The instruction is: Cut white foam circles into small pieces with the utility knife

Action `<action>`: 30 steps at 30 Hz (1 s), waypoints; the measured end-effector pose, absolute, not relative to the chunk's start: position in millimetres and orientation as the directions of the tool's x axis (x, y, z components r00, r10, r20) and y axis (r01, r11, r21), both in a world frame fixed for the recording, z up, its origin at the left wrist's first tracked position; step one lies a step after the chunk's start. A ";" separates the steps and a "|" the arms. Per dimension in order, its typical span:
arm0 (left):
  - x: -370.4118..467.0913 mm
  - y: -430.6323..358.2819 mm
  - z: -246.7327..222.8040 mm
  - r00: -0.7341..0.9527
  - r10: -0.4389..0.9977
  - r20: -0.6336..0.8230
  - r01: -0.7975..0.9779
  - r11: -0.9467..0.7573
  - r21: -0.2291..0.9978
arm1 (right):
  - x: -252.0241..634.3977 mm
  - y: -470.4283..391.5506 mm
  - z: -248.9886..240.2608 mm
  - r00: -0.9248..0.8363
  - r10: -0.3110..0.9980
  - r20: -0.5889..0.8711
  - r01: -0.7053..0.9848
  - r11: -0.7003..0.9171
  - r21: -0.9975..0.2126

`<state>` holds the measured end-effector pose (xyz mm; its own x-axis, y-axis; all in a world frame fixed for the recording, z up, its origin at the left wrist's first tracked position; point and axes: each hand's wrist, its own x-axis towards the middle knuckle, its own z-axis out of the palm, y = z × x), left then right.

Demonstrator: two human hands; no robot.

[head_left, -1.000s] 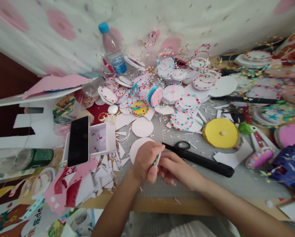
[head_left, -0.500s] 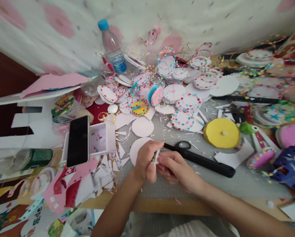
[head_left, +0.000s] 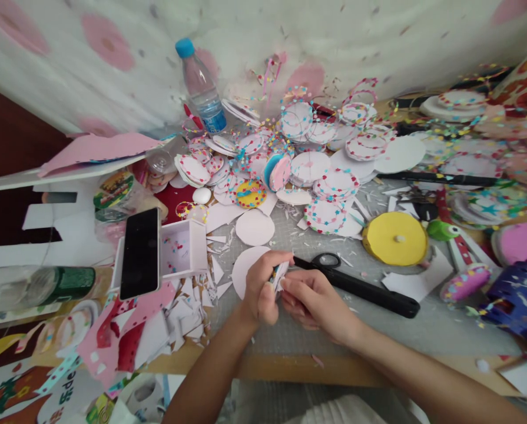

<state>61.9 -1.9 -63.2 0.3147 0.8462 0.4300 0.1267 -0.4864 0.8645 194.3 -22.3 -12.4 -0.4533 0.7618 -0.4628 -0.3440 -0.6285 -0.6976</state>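
Note:
My left hand (head_left: pixel 262 285) is closed around a small white paper disc (head_left: pixel 281 271) with a bit of blue and yellow at its edge. Fingers and thumb cover most of the disc. At its right side, my right hand (head_left: pixel 314 303) is closed in a pinch, with fingertips against the disc's edge; whether they grip anything else is hidden. Both hands are above the grey cutting mat (head_left: pixel 285 235) near its front edge. Under and behind my left hand lies a white paper circle (head_left: pixel 245 268), with a smaller one (head_left: pixel 255 228) beyond it.
A long black tool (head_left: pixel 373 291) and a black ring handle (head_left: pixel 327 260) lie right of my hands. Decorated paper discs (head_left: pixel 310 168) crowd the back, near a water bottle (head_left: pixel 202 88). At left are a phone (head_left: pixel 140 253), a white box (head_left: pixel 196 247) and paper scraps (head_left: pixel 186 312).
The small disc has turned in my hands, so more of its white face shows. My left thumb has shifted slightly. Things on the table have stayed put.

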 end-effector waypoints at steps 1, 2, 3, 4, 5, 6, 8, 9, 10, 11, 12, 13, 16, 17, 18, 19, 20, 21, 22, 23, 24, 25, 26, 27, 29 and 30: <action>62.9 -1.7 -61.3 0.278 0.853 0.442 0.096 -0.482 0.871 | 194.1 -22.5 -12.5 -0.453 0.763 -0.461 -0.345 -0.626 -0.699; 63.9 -1.6 -59.4 0.245 0.860 0.448 0.068 -0.476 0.877 | 194.1 -22.7 -12.6 -0.451 0.765 -0.459 -0.345 -0.624 -0.701; 64.9 -1.6 -57.7 0.223 0.866 0.447 0.047 -0.468 0.883 | 194.1 -22.9 -12.7 -0.448 0.768 -0.458 -0.346 -0.621 -0.704; 65.8 -1.7 -56.1 0.219 0.873 0.436 0.036 -0.454 0.890 | 194.1 -23.1 -12.8 -0.443 0.771 -0.457 -0.346 -0.618 -0.706; 66.6 -1.9 -54.7 0.217 0.880 0.423 0.027 -0.439 0.898 | 194.2 -23.3 -13.0 -0.438 0.774 -0.457 -0.345 -0.614 -0.710; 67.3 -2.2 -53.5 0.216 0.886 0.409 0.016 -0.422 0.906 | 194.3 -23.4 -13.2 -0.433 0.777 -0.456 -0.344 -0.611 -0.713; 68.4 -2.9 -51.6 0.214 0.900 0.381 -0.010 -0.388 0.922 | 194.4 -23.5 -13.6 -0.427 0.782 -0.454 -0.339 -0.604 -0.721; 68.9 -3.1 -50.9 0.214 0.905 0.367 -0.022 -0.371 0.928 | 194.5 -23.5 -13.8 -0.425 0.784 -0.453 -0.335 -0.601 -0.725; 69.4 -3.3 -50.4 0.213 0.910 0.355 -0.033 -0.357 0.934 | 194.4 -23.5 -14.0 -0.423 0.785 -0.452 -0.330 -0.599 -0.730; 69.8 -3.3 -50.0 0.214 0.913 0.347 -0.042 -0.346 0.937 | 194.3 -23.5 -14.1 -0.421 0.786 -0.452 -0.325 -0.596 -0.735; 70.2 -3.1 -49.8 0.215 0.914 0.343 -0.045 -0.342 0.939 | 194.2 -23.5 -14.2 -0.418 0.788 -0.452 -0.318 -0.593 -0.740; 70.3 -2.7 -49.8 0.219 0.912 0.346 -0.042 -0.346 0.937 | 194.0 -23.5 -14.1 -0.415 0.790 -0.451 -0.311 -0.589 -0.745; 68.7 -0.1 -49.6 0.254 0.897 0.360 -0.012 -0.370 0.929 | 194.4 -22.9 -13.5 -0.400 0.803 -0.442 -0.284 -0.567 -0.773; 67.3 1.1 -48.8 0.274 0.889 0.367 -0.001 -0.382 0.924 | 195.2 -22.4 -13.3 -0.394 0.811 -0.432 -0.270 -0.552 -0.789; 65.4 2.5 -47.1 0.295 0.880 0.373 0.006 -0.392 0.920 | 196.4 -21.7 -13.2 -0.388 0.822 -0.418 -0.253 -0.531 -0.809; 63.1 3.7 -44.3 0.318 0.870 0.376 0.013 -0.401 0.916 | 198.0 -20.7 -13.0 -0.383 0.833 -0.399 -0.234 -0.505 -0.831; 60.3 4.8 -40.1 0.343 0.862 0.374 0.025 -0.407 0.913 | 200.1 -19.5 -12.8 -0.382 0.844 -0.377 -0.211 -0.476 -0.854; 57.2 5.5 -34.7 0.373 0.853 0.365 0.044 -0.409 0.911 | 202.5 -18.3 -12.5 -0.384 0.853 -0.353 -0.186 -0.446 -0.875; 53.7 5.6 -28.1 0.407 0.845 0.346 0.070 -0.407 0.911 | 205.0 -17.0 -12.0 -0.390 0.860 -0.330 -0.161 -0.416 -0.895; 49.9 5.0 -20.9 0.441 0.839 0.319 0.106 -0.402 0.910 | 207.6 -15.8 -11.4 -0.399 0.864 -0.308 -0.135 -0.388 -0.912; 45.8 3.6 -13.3 0.475 0.832 0.287 0.147 -0.397 0.906 | 209.9 -14.7 -10.4 -0.411 0.865 -0.288 -0.110 -0.360 -0.926; 41.5 1.3 -6.0 0.502 0.826 0.256 0.186 -0.393 0.900 | 211.8 -13.9 -9.4 -0.424 0.865 -0.269 -0.087 -0.334 -0.938; 37.0 -1.9 0.7 0.520 0.823 0.230 0.219 -0.388 0.895 | 213.2 -13.5 -8.2 -0.437 0.863 -0.252 -0.066 -0.311 -0.948; 32.4 -5.8 6.3 0.528 0.822 0.213 0.244 -0.387 0.889 | 213.9 -13.4 -7.0 -0.456 0.858 -0.237 -0.045 -0.288 -0.956; 23.9 -15.2 14.0 0.524 0.827 0.206 0.283 -0.397 0.873 | 213.7 -14.5 -4.7 -0.504 0.837 -0.216 -0.004 -0.252 -0.968; 20.1 -20.5 16.0 0.511 0.832 0.213 0.307 -0.409 0.859 | 212.9 -15.7 -3.9 -0.527 0.823 -0.214 0.012 -0.244 -0.970</action>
